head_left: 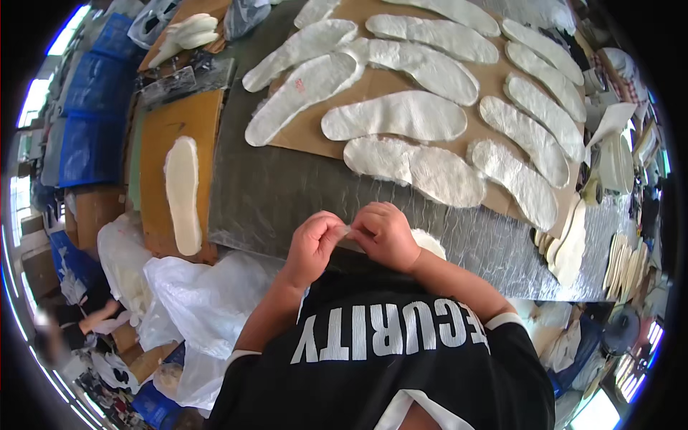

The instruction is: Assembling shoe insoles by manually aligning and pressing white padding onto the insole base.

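Crowded workshop, blue crates [89, 136] at left | grey mesh-covered table [287, 193] with cardboard sheet [380, 86] bearing white insole pieces [394, 116] | left hand [313, 244] and right hand [385, 235] touching at near table edge, fingers pinched shut on a small white insole piece [428, 242] | white plastic bags [201, 294] lower left

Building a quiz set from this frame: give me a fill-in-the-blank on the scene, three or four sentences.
1. The white insoles lie spread on a sheet of brown ____.
2. Left hand and right hand pinch a small white piece at the table's ____ edge.
3. One single insole lies on an orange ____ at the left.

Missing words: cardboard; near; board
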{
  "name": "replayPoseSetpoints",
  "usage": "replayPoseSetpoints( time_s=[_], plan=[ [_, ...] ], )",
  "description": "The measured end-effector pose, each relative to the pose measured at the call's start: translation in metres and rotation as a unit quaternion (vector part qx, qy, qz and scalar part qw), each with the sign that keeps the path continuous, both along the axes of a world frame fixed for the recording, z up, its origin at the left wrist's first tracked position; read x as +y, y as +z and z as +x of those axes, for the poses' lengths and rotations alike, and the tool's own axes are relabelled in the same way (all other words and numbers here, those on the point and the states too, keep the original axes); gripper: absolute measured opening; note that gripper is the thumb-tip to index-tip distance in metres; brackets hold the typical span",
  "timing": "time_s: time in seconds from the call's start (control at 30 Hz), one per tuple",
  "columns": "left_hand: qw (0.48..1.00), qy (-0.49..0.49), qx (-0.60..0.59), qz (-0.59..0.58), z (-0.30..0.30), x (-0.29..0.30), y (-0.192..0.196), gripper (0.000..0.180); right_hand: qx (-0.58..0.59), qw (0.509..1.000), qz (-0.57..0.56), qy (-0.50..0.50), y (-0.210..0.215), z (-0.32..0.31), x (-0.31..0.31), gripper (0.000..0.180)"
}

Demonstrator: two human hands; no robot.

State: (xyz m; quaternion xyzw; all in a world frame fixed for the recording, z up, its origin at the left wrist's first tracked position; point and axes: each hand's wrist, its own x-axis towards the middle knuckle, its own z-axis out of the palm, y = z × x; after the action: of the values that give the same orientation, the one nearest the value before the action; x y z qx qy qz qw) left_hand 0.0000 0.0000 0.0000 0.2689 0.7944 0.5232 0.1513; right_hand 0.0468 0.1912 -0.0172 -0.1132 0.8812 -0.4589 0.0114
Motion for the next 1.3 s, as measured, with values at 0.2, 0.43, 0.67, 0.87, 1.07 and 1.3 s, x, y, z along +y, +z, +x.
replayPoseSetpoints(
  time_s=[0.2, 0.43, 0.67, 0.87, 1.07, 1.3],
  plan=[
    [0.976, 0.009, -0.218, -0.017, -0.007, -0.017, -0.013, 0.017, -0.2, 0.977, -0.067, 0.014, 0.017, 0.0, 0.011, 0.034],
    [0.959, 0.202, -0.19, -0.058, -0.039, -0.062, 0.002, 0.016, -0.318, 0.931, 0.133, 0.122, -0.003, -0.001, 0.059, 0.047],
    [0.886, 0.384, 0.056, 0.254, -0.142, -0.111, 0.081, 0.017, -0.219, 0.963, -0.135, -0.079, 0.007, -0.016, 0.05, 0.035],
    [0.912, 0.3, 0.274, 0.055, -0.211, -0.111, 0.038, 0.012, -0.255, 0.959, -0.111, -0.051, -0.012, 0.021, 0.049, 0.027],
    [0.902, 0.112, 0.28, -0.308, -0.211, -0.151, -0.061, 0.01, -0.29, 0.952, -0.078, -0.058, -0.027, 0.071, 0.06, 0.028],
    [0.858, 0.216, 0.19, -0.426, -0.186, -0.084, -0.039, 0.015, -0.29, 0.95, -0.031, -0.106, -0.027, 0.088, 0.071, 0.027]
  ],
)
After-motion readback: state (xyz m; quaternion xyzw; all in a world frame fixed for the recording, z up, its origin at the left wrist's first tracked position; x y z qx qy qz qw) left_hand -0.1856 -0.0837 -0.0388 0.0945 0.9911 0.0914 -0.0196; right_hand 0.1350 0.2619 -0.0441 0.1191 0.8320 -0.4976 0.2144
